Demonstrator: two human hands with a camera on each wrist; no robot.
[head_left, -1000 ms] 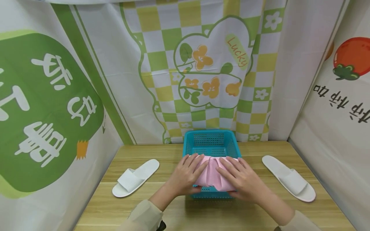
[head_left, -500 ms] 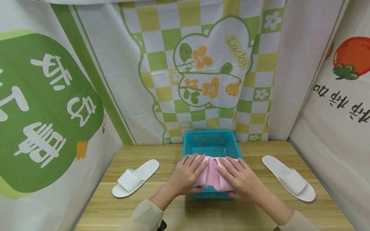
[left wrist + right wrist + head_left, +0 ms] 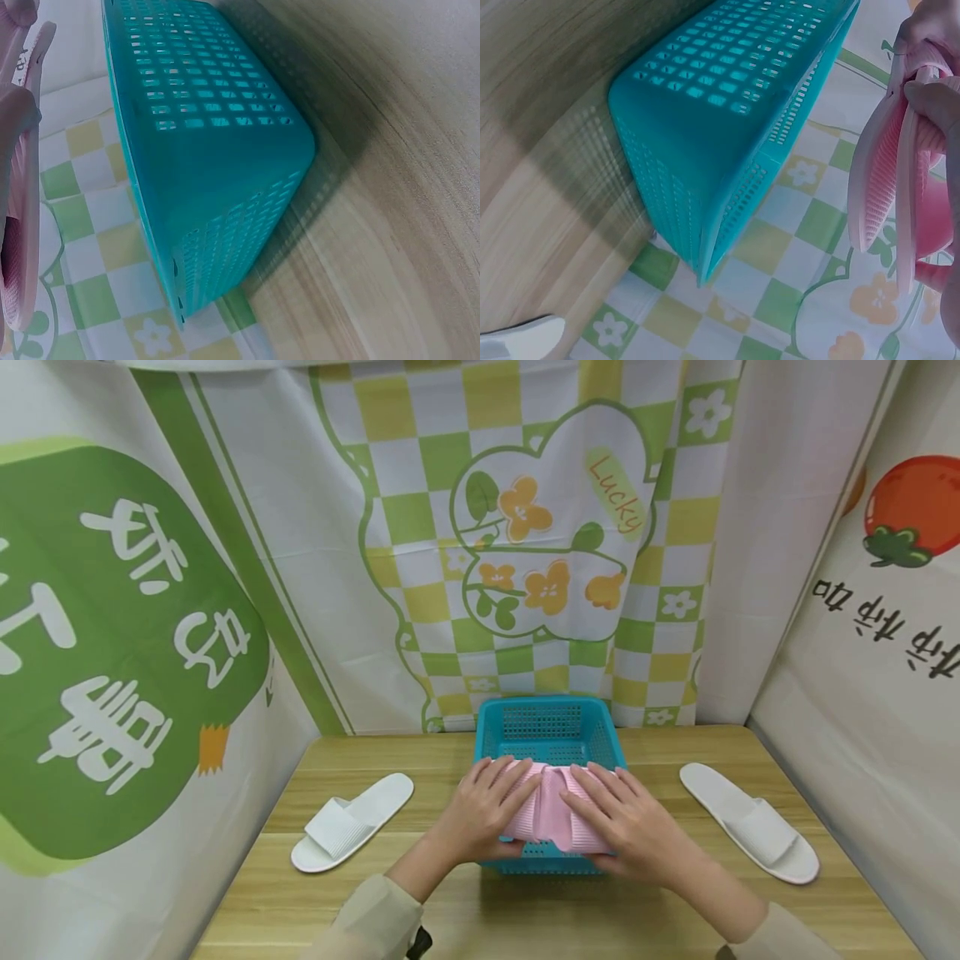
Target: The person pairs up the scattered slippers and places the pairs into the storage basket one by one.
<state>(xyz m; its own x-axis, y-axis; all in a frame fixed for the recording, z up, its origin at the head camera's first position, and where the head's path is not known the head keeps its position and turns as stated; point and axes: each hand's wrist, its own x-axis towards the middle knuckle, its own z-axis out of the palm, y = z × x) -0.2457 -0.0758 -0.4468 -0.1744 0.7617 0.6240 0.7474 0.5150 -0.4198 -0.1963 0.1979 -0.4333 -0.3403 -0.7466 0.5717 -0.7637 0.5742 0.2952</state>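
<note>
Both hands hold pink ribbed slippers (image 3: 553,814) over the front part of a teal plastic basket (image 3: 551,703) in the head view. My left hand (image 3: 483,814) grips the left side, its fingers over the top and thumb below. On the right side my right hand (image 3: 633,822) grips in the same way. Two pink soles (image 3: 877,180) lie close together in the right wrist view, above the basket rim. Only a narrow part of a pink sole (image 3: 28,217) shows at the left wrist view's edge. Much of the slippers is hidden under the fingers.
A white slipper (image 3: 352,822) lies on the wooden table (image 3: 420,910) at the left, and another white slipper (image 3: 750,822) at the right. Behind the basket hangs a checked green and yellow cloth (image 3: 555,668). Printed cloth walls stand on both sides.
The hands and the pink slippers have shifted very slightly upward in the head view. Both grips look the same, and the basket and white slippers have stayed put.
</note>
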